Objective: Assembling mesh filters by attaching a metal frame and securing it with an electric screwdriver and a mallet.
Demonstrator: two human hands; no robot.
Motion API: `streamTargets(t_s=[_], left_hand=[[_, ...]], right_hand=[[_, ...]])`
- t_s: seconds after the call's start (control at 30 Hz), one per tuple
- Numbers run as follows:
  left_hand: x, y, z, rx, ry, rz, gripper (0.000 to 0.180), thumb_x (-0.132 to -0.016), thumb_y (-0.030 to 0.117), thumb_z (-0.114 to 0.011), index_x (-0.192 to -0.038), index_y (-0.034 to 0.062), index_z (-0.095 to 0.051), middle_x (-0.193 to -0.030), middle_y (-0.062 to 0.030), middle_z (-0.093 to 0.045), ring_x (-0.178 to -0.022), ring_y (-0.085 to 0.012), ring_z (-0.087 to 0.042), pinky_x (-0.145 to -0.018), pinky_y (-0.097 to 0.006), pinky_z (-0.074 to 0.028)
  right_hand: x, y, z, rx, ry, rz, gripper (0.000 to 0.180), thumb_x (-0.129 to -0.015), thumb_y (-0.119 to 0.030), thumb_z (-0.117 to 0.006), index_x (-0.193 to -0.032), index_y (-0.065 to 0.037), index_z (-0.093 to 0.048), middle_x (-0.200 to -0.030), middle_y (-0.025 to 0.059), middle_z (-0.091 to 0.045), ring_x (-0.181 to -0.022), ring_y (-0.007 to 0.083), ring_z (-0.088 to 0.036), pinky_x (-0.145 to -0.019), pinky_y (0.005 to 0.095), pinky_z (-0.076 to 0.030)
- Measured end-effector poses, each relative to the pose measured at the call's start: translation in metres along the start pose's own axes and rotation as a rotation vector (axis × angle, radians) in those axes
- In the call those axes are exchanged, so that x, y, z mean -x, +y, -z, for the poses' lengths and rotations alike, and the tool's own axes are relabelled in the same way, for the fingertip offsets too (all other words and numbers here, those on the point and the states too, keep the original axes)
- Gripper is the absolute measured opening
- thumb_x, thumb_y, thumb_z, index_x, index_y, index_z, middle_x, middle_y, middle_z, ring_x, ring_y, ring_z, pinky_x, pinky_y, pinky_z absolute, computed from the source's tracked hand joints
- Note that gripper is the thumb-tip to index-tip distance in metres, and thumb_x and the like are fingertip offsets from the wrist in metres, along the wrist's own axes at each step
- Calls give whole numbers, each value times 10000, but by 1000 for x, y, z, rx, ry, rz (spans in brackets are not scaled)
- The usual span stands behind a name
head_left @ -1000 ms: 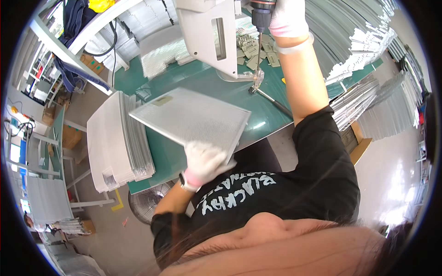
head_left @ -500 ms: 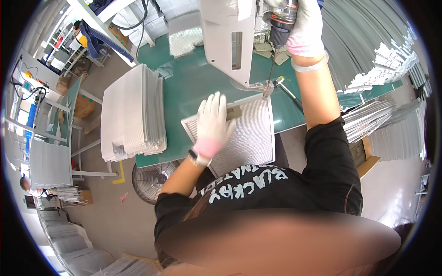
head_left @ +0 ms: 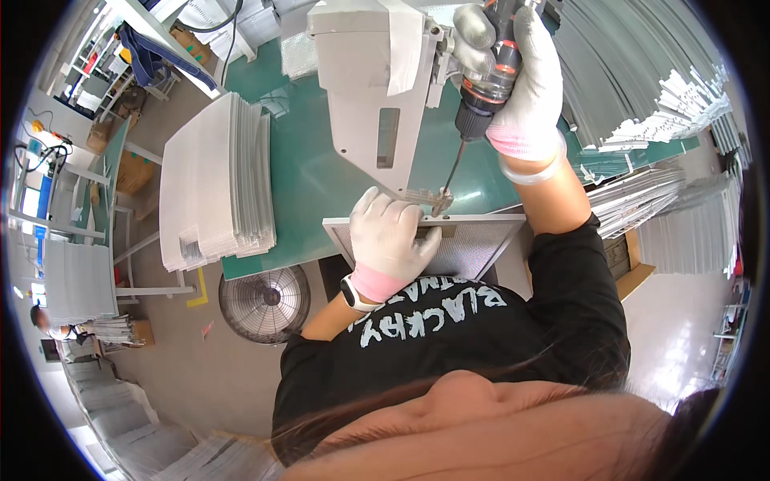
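Note:
My right hand [head_left: 536, 84], in a white glove with a pink cuff, is wrapped round a black-and-orange electric screwdriver [head_left: 475, 119]. Its long bit points down into the small clear tip of a white machine [head_left: 361, 88], above the far edge of a framed mesh panel [head_left: 473, 247]. Curled over that edge, my gloved left hand [head_left: 393, 240] grips the panel just left of the bit. The panel tilts down toward my body, and its near part is hidden by my shirt. Whether the bit touches a screw is too small to tell.
A stack of flat white panels [head_left: 212, 184] stands at the left of the green table [head_left: 301, 152]. More thin panels [head_left: 650, 64] are piled at the right. A floor fan [head_left: 265, 305] stands below the table's left front edge.
My left hand has gone from lying flat with fingers stretched to gripping the panel's far edge. The panel has tilted steeper. My right hand has brought the screwdriver lower and nearer.

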State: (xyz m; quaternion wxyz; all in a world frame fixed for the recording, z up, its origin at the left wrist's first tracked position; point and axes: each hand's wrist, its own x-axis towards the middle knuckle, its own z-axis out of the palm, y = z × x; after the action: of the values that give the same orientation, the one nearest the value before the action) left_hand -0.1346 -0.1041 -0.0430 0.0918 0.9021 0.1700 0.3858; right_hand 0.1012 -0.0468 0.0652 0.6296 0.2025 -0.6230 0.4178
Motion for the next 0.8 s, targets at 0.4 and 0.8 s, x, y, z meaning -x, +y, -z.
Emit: streamTargets(t_s=[0.4, 0.8], left_hand=[[11, 2, -2, -27, -65, 17, 257, -635, 261, -797, -776, 107, -646, -661, -45, -593, -585, -267, -585, -567, -408, -431], [3, 7, -7, 148, -119, 43, 325, -669, 227, -797, -970, 121, -737, -722, 3, -633, -632, -214, -593, -582, -357, -456]], right_hand=[[-2, -1, -90, 349, 824, -296, 356, -938, -368, -654, -1104, -100, -487, -827, 73, -536, -627, 144, -487, -555, 265, -409], [34, 6, -91, 280, 622, -391, 753, -920, -423, -671, -1470, -74, -294, -757, 45, -539, -515, 89, -449, -427, 210, -330]])
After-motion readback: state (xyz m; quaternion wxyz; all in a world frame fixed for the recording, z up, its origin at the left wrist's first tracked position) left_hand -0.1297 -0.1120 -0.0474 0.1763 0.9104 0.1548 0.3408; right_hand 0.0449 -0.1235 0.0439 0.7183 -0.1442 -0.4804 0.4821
